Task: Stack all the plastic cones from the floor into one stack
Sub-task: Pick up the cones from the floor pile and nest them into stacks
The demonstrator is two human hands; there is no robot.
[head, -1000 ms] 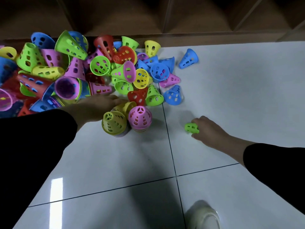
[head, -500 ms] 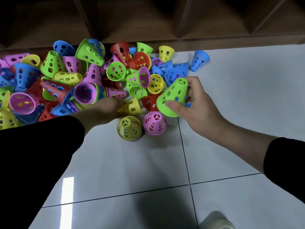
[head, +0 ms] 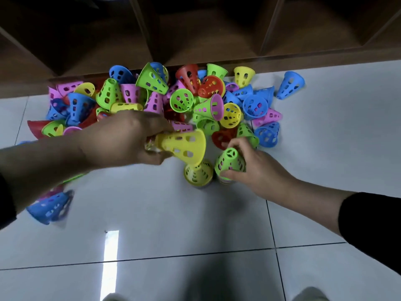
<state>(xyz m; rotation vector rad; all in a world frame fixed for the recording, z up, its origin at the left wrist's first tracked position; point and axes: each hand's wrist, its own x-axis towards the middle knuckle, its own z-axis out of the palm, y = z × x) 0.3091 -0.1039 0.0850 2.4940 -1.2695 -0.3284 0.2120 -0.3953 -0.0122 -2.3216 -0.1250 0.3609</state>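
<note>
Now hands (head: 121,140) on cones (head: 182,146).

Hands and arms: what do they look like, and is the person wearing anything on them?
Both hands are bare: no gloves, rings or watch show. The left hand has its forearm bare, with a black sleeve pushed far up at the picture's edge. The right hand has a black sleeve ending partway up the forearm.

A jumbled pile of perforated plastic cones (head: 165,101) in green, blue, pink, yellow and red lies far on the floor. Nearer, a yellow perforated cone (head: 184,146) is held tilted sideways; a green perforated cone (head: 230,162) tops an upright stack, just beside a yellow-topped stack (head: 198,173).
</note>
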